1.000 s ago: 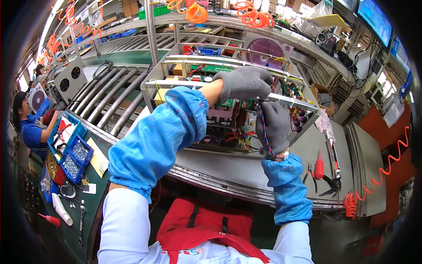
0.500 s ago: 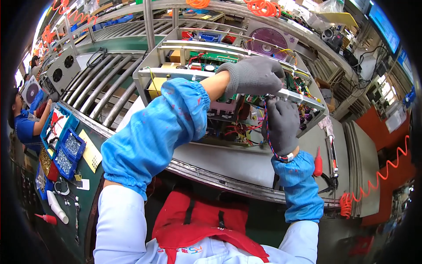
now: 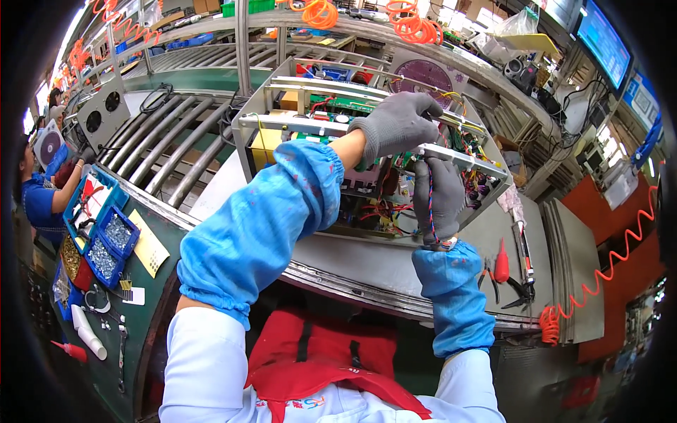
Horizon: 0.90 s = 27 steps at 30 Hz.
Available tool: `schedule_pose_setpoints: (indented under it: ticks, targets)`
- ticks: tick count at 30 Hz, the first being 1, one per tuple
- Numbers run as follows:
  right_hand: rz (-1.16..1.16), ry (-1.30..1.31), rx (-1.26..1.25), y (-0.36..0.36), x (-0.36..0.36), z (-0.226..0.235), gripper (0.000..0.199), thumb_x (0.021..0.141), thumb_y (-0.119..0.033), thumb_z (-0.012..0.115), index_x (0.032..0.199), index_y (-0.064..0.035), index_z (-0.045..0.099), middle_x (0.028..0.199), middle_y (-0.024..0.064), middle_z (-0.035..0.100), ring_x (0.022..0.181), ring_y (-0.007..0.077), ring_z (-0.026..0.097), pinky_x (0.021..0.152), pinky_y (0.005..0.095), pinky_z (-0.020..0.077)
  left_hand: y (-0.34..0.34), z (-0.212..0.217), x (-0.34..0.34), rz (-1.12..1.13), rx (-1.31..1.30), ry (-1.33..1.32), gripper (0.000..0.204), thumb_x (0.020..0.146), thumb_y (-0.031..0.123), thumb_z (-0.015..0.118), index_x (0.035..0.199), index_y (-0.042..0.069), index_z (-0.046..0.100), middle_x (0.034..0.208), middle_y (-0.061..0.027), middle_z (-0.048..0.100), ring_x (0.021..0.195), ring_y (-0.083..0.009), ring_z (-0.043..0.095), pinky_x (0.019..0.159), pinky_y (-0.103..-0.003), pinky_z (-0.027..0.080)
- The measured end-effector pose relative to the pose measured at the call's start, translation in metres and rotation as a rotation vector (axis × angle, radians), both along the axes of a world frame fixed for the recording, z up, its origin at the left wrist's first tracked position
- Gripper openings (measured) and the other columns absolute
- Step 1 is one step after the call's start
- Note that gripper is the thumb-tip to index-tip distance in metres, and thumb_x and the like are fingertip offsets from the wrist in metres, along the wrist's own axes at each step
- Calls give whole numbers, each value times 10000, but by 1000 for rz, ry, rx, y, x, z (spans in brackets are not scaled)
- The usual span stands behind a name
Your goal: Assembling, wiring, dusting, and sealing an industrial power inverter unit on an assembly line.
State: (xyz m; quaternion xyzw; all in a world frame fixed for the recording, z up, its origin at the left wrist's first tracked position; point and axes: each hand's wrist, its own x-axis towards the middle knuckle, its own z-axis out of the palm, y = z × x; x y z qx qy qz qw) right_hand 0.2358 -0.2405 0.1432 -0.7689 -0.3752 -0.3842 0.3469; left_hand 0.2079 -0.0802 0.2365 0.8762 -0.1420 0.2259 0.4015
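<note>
A metal-framed electronics chassis (image 3: pixel 338 129), full of circuit boards and coloured wires, stands in front of me. My left hand (image 3: pixel 398 123), in a grey glove, reaches over its front rail. The fingers are bent and apart, with nothing visible between them; the lower fingertips are partly hidden among the wires. Just below, my right hand (image 3: pixel 443 194), gloved too, is closed at the chassis's front opening. It pinches a twisted bundle of red, blue and black wires (image 3: pixel 431 204), which runs down its back side to the wrist. The pinched end is mostly hidden by the glove.
Pliers (image 3: pixel 490 278), a red squeeze bottle (image 3: pixel 501 262) and a coiled orange air hose (image 3: pixel 550 326) lie to the right. On the left are rollers (image 3: pixel 169 141), blue screw boxes (image 3: pixel 104 259) and a white tube (image 3: pixel 88 335). Another person (image 3: pixel 42 194) works at far left.
The view has shifted slightly. My left hand has drawn a little left over the rail, and its fingers have spread. My right hand still grips the wires, a little further left in view.
</note>
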Motion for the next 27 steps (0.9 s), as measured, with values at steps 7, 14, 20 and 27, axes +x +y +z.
schedule_pose_setpoints:
  ticks: [7, 14, 20, 27]
  targets:
    - [-43, -144, -229, -19, 7, 5, 221, 814, -112, 627, 1032, -123, 656, 811, 111, 630, 679, 324, 640, 569, 425, 490, 12, -13, -30, 195, 213, -30, 407, 785, 254, 590, 1136, 53, 637, 973, -148, 693, 881, -321, 671, 819, -416, 519]
    - [-4, -253, -348, -24, 15, 9, 307, 778, -70, 609, 1078, -109, 656, 754, 94, 600, 645, 304, 620, 548, 411, 467, 19, -27, -34, 228, 465, -183, 348, 802, 249, 594, 1115, 106, 644, 943, -136, 657, 911, -335, 648, 815, -455, 513]
    - [-71, -196, -466, -31, 12, 6, 259, 821, -82, 632, 1077, -54, 663, 843, 134, 644, 742, 334, 648, 618, 404, 498, 18, -33, -31, 210, 466, -246, 308, 800, 200, 603, 1086, 91, 641, 929, -131, 654, 895, -337, 642, 799, -447, 514]
    - [317, 588, -63, -25, 6, 26, 308, 890, -137, 551, 1155, -4, 635, 840, 95, 675, 684, 233, 667, 591, 320, 512, -15, -74, -59, 132, 77, -788, 293, 720, 27, 632, 1009, 70, 633, 909, -131, 635, 835, -323, 634, 746, -424, 521]
